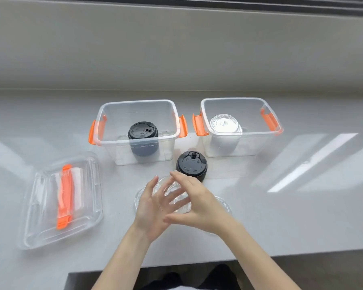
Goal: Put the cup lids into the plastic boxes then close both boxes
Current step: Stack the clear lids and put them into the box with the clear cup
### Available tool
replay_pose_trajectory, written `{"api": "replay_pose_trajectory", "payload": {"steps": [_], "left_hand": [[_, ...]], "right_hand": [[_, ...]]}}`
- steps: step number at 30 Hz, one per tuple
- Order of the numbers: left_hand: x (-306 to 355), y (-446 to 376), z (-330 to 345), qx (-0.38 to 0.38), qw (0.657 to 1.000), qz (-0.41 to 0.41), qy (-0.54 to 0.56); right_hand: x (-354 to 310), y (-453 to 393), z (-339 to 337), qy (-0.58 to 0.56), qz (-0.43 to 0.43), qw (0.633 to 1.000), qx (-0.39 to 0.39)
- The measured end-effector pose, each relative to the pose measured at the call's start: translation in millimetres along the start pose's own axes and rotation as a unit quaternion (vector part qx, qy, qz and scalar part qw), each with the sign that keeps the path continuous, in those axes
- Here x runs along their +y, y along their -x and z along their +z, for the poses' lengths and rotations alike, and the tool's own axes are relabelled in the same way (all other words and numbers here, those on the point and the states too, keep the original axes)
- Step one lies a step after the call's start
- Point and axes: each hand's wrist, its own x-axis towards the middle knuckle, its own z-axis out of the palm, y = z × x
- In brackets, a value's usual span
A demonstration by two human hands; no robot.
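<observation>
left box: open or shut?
Open. The left box has no cover, its orange latches are swung out, and a stack of black lids shows inside. A box cover lies on the counter.

You are standing at what is looking like a plain indoor work surface, perhaps in a home or an office; nothing is settling which. A smooth pale grey desk (281, 216) is running up to a bare grey wall (176, 49), and slanting bars of light are falling across its glossy top at the right.
</observation>
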Motion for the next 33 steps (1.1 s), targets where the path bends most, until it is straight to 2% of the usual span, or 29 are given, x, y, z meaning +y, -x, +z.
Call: {"api": "replay_pose_trajectory", "payload": {"steps": [3, 5, 10, 15, 19, 23, 27, 33], "left_hand": [[0.3, -0.1, -10.0, 0.030, 1.000, -0.002, -0.001], [-0.2, 0.2, -15.3, 0.039, 0.999, -0.002, -0.005], [-5.3, -0.3, -21.3, 0.041, 0.999, -0.015, -0.018], [-11.1, -3.2, -23.6, 0.040, 0.999, -0.031, -0.008], [-10.5, -2.5, -22.9, 0.045, 0.998, -0.037, 0.004], [-7.9, 2.1, -18.0, 0.041, 0.998, -0.032, 0.035], [-5.1, 7.4, -15.2, 0.022, 0.998, -0.021, 0.051], [-1.8, 17.5, -14.1, 0.013, 0.997, 0.008, 0.075]], "right_hand": [[16.4, 6.6, -7.1, -0.023, 0.040, 0.999, 0.026], [34.2, 14.8, -11.6, 0.031, 0.067, 0.996, 0.042], [70.7, 38.7, -9.7, 0.185, 0.162, 0.968, -0.048], [79.4, 44.4, -7.0, 0.204, 0.164, 0.964, -0.037], [64.4, 37.3, -16.8, 0.135, 0.132, 0.982, 0.018], [29.9, 21.1, -21.9, 0.075, 0.044, 0.995, 0.055], [3.1, 6.0, -7.8, 0.054, -0.013, 0.998, 0.023], [-8.0, -7.3, 12.1, 0.056, -0.042, 0.998, -0.005]]}}
